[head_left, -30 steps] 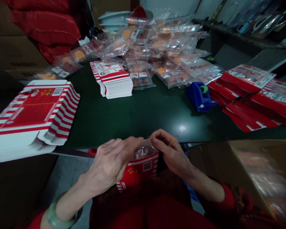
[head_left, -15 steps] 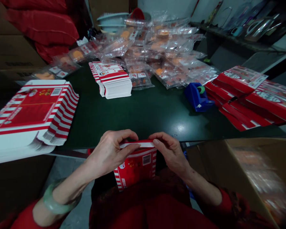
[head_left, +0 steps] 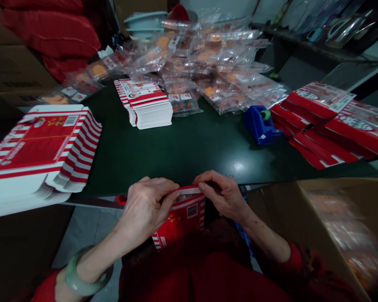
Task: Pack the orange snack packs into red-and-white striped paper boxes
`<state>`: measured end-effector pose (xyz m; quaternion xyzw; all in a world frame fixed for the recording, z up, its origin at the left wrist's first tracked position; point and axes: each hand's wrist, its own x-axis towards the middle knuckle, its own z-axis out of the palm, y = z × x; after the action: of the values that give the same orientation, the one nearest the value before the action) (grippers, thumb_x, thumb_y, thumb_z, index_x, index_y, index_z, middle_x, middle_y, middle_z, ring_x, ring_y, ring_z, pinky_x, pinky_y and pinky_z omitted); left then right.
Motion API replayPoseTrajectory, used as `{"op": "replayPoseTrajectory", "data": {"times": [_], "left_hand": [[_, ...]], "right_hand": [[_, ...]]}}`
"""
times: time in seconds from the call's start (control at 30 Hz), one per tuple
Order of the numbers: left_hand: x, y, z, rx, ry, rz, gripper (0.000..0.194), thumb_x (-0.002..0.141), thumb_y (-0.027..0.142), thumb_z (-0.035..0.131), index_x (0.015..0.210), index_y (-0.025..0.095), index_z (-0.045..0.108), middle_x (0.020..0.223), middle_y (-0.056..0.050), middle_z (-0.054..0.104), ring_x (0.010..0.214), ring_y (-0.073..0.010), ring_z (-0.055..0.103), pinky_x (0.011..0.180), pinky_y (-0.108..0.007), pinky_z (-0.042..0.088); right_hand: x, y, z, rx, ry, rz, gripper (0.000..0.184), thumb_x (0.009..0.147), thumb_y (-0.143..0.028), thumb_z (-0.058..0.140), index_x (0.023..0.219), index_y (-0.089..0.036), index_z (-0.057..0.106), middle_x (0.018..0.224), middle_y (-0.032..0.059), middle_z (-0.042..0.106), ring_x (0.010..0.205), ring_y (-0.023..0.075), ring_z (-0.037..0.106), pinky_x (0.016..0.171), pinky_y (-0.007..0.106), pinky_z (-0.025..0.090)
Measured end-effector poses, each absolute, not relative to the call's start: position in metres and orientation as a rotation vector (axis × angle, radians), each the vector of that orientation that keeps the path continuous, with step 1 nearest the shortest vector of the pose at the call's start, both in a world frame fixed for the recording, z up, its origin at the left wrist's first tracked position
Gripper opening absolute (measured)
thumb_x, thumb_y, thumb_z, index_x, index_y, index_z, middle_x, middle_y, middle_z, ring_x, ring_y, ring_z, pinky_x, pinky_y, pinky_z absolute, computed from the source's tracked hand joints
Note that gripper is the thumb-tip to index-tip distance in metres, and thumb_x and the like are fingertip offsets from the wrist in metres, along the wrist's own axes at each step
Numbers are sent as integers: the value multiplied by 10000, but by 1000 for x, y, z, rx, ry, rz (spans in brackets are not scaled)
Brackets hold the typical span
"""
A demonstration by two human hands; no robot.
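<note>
Head view, looking down past a red garment [head_left: 201,279]. Left hand [head_left: 148,205] and right hand [head_left: 222,195] meet at the top of a red-and-white striped carton [head_left: 184,222], which stands upright in front of the body, just below the near edge of the surface [head_left: 189,155]. Fingers [head_left: 204,183] of both hands are narrowed, pinching the carton's open rim from either side. Clear plastic [head_left: 185,196] shows just inside the rim. Jade bangle [head_left: 82,274] on the left wrist.

On the dark green surface: a stack of flat printed cartons [head_left: 145,105] straight ahead, a larger striped flat stack [head_left: 40,147] at far left, a blue tape dispenser [head_left: 260,126] to the right, and red flat cartons [head_left: 330,121] beyond it. Clear bags of orange goods [head_left: 214,63] heap up at the far side. Open cardboard box [head_left: 280,226] at lower right, beside the right arm, holds more bags, blurred.
</note>
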<state>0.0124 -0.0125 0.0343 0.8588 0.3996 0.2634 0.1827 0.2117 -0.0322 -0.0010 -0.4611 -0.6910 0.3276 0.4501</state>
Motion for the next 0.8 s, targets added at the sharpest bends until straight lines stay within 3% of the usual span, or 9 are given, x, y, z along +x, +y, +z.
{"op": "replayPoseTrajectory", "data": {"times": [0.17,0.4,0.5,0.6,0.7,0.8], "left_hand": [[11,-20,37,2493,1029,809,227,906,184,469,783,168,660,758,-12,736,650,-124,675,583,-243,410],[20,-27,40,2503,1038,781,223,896,165,479,762,171,657,754,-18,725,644,-141,658,590,-269,415],[18,-26,40,2449,1016,750,209,883,147,502,748,158,661,732,-30,714,656,-152,653,602,-281,435],[3,-26,37,2267,1027,880,95,848,172,593,881,148,679,876,-68,728,787,-169,669,708,-294,499],[-11,-29,25,2032,1009,1071,234,783,196,694,1008,139,664,1027,-112,710,936,-193,669,811,-312,530],[-14,-35,8,1820,990,1162,165,780,174,691,941,137,685,991,-108,720,902,-182,682,791,-299,551]], "right_hand": [[228,-27,7,-964,-1926,928,120,882,-171,490,791,-189,565,795,42,642,732,135,614,644,259,478],[215,-45,10,-942,-1931,814,141,884,-148,501,957,-192,613,953,87,637,873,163,624,755,316,511],[204,-48,2,-943,-1808,849,116,857,-184,579,949,-211,645,920,63,641,846,161,630,733,301,516],[205,-43,-8,-959,-1719,863,124,854,-154,571,881,-232,663,861,33,644,787,145,628,676,274,505],[211,-37,-15,-1003,-1674,904,106,842,-149,576,850,-225,650,873,33,636,776,140,623,636,256,490],[213,-34,-14,-1004,-1675,980,72,825,-160,584,801,-211,629,890,35,632,773,140,618,635,254,483]]}}
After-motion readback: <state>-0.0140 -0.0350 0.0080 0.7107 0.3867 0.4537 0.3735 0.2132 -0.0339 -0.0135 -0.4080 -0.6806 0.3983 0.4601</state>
